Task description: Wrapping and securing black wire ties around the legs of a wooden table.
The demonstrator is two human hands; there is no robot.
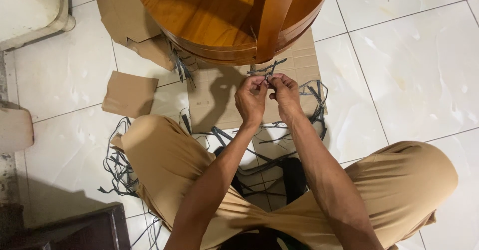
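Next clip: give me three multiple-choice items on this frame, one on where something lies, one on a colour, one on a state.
1. Where is the round wooden piece relative to the hands?
A. beyond them, on cardboard
B. on the person's lap
C. behind the person

2. What colour are the trousers?
A. blue
B. tan
C. white

3. How are the two hands placed?
A. far apart on the floor
B. one raised overhead
C. close together, pinching a dark strip

Answers:
1 A: the wooden piece rests on the cardboard sheet past the hands.
2 B: both knees show tan cloth.
3 C: the left hand and right hand meet at the fingertips around a thin dark strip.
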